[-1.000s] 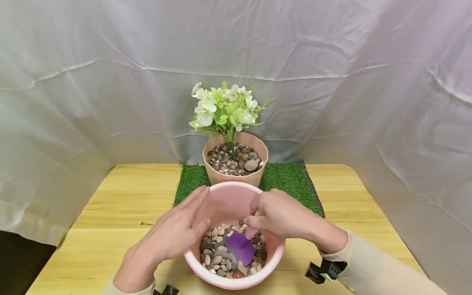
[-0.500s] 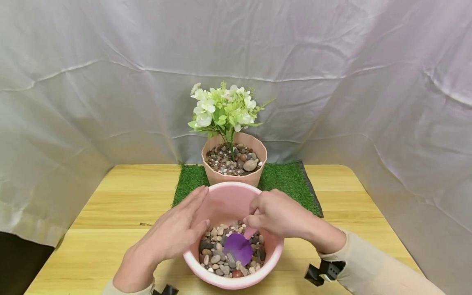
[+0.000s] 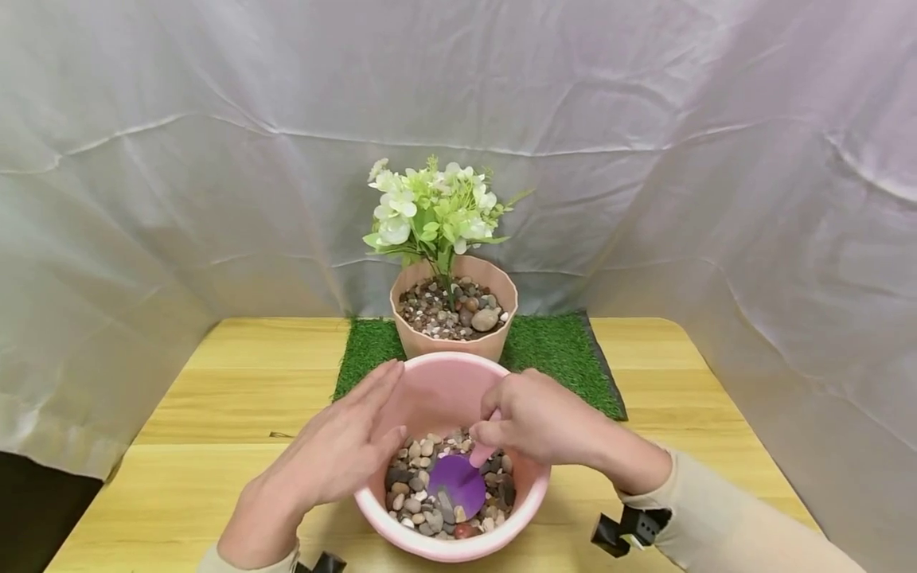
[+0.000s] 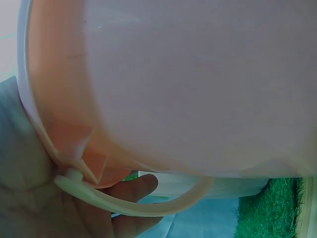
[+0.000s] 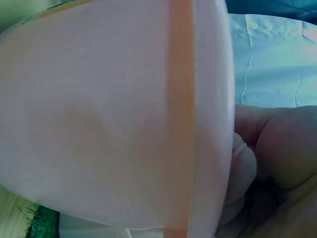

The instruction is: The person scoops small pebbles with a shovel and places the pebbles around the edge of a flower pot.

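The scoop (image 3: pixel 456 484) is seen inside the pink bucket (image 3: pixel 458 551), its purple bowl laid among the pebbles (image 3: pixel 401 487) toward the near rim; one or two stones appear to rest on it. The bowl lies below the right hand (image 3: pixel 533 415), nearer the person and to the left, and the long axis is slanted down that way along the pink handle (image 3: pixel 480 455). The handle is gripped by the right fingers, which are clamped round it, the wrist being brought in over the bucket's right rim. The scoop is less closely approached by the left hand (image 3: pixel 337 450), which is rested along the left rim, fingers straight and close together, thumb apart and reaching inward. The bucket is stood on the worktop (image 3: pixel 236 398), well forward of its far edge.
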`<state>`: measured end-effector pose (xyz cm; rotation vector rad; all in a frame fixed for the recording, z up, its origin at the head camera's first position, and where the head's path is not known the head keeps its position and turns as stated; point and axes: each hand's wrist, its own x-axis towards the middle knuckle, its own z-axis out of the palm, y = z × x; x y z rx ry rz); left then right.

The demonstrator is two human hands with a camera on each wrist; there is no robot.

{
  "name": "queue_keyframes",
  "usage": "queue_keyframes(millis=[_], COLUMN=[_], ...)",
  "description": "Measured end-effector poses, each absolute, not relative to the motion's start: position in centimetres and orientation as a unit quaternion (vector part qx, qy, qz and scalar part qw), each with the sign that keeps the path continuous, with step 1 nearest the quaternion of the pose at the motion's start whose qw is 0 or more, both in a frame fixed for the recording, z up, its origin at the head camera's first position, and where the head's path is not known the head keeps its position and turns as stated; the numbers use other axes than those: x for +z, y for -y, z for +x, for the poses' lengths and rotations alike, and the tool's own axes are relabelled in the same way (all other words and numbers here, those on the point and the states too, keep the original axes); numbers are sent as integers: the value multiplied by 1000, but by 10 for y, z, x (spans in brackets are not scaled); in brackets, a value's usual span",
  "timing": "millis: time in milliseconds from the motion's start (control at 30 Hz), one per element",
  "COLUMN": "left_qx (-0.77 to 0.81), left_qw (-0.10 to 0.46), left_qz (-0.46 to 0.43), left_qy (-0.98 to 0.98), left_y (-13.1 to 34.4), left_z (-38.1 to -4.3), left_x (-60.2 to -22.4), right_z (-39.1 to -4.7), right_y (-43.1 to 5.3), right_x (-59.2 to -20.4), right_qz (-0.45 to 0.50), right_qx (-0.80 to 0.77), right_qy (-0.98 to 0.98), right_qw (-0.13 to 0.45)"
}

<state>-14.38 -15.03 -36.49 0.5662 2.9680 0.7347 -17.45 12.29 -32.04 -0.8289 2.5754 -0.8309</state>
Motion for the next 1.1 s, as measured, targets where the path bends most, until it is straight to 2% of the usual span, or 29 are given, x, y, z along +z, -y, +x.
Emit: queue_keyframes(millis=[567, 800, 1100], left_qx=[233, 233, 232], left_qw=[8, 9, 11], left_qz=[186, 185, 186], left_qy=[-955, -955, -955], left_y=[152, 153, 152], left_z=[-147, -146, -147], left_x=[-367, -366, -366], right_z=[-176, -174, -177], right_y=[-122, -117, -129], right_x=[-323, -320, -321], right_qz=[-247, -284, -262], right_qx=[-366, -310, -364], right_qy=[-872, -888, -870], right_qw=[214, 186, 203])
